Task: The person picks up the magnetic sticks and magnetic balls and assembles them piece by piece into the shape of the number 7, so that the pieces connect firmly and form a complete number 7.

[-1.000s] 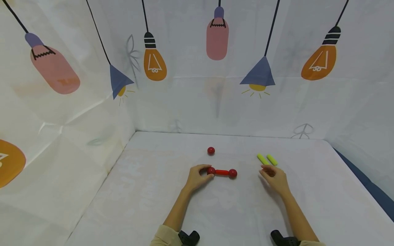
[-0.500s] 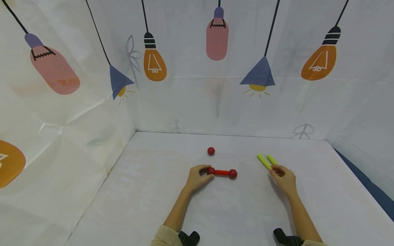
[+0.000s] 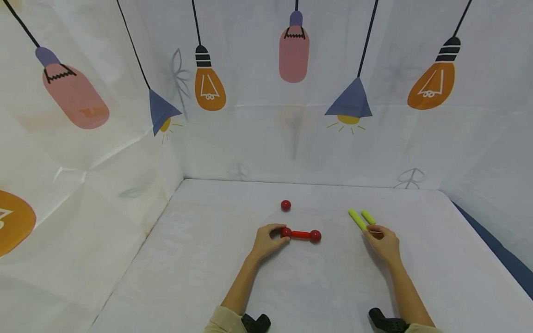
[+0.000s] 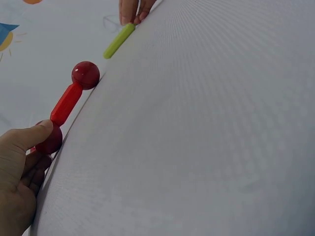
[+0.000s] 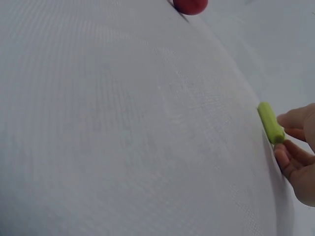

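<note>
My left hand (image 3: 268,240) grips the dark red ball (image 3: 286,232) at the left end of a bright red rod (image 3: 301,235). A second red ball (image 3: 315,236) is joined to the rod's right end, so the piece lies on the table like a small dumbbell. In the left wrist view the thumb presses on the near ball (image 4: 51,142). Over to the right, my right hand (image 3: 383,243) pinches the near end of a yellow-green stick (image 3: 357,219) between thumb and fingers. Beside it lies a shorter-looking green stick (image 3: 368,217), its near end close to the fingertips.
Behind the dumbbell-like piece, a loose red ball (image 3: 285,205) rests on the white table (image 3: 225,203). White sheets (image 3: 258,138) printed with lamps and bulbs stand along the back and left. Each wrist wears a black device (image 3: 256,323).
My right hand has shifted right and slightly up to the near end of the yellow-green stick, showing more of it. The left hand and the red piece stay put.
</note>
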Motion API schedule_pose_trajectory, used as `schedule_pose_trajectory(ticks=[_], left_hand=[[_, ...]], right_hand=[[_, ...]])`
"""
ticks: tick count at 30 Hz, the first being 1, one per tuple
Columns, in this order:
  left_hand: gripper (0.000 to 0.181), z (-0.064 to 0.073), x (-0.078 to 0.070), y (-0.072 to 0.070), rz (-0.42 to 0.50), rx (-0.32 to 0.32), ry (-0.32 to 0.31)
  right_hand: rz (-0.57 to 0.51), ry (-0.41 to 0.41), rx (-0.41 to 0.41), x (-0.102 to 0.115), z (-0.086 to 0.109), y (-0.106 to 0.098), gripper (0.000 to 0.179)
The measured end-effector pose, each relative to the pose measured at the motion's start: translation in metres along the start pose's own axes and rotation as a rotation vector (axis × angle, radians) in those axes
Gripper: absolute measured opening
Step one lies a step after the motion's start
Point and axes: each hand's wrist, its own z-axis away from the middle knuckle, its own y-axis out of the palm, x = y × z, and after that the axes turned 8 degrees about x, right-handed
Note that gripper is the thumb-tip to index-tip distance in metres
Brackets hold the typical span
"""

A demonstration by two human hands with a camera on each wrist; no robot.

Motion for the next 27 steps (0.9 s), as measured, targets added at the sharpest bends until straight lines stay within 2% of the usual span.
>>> schedule_pose_trajectory(ticks=[9,16,27], left_hand=[[0.038,0.0,0.002,0.001,0.011,-0.006,0.011],[0.039,0.0,0.001,0.001,0.014,-0.001,-0.01],[0.039,0.0,0.002,0.001,0.004,0.0,-0.007]], right_hand=[[0.013,-0.03,0.012,0.003,-0.006,0.006,0.028],[0.028,-0.001,0.007,0.011,-0.012,0.011,0.032],[0.097,0.038,-0.072,0.017,-0.031,0.02,0.034]])
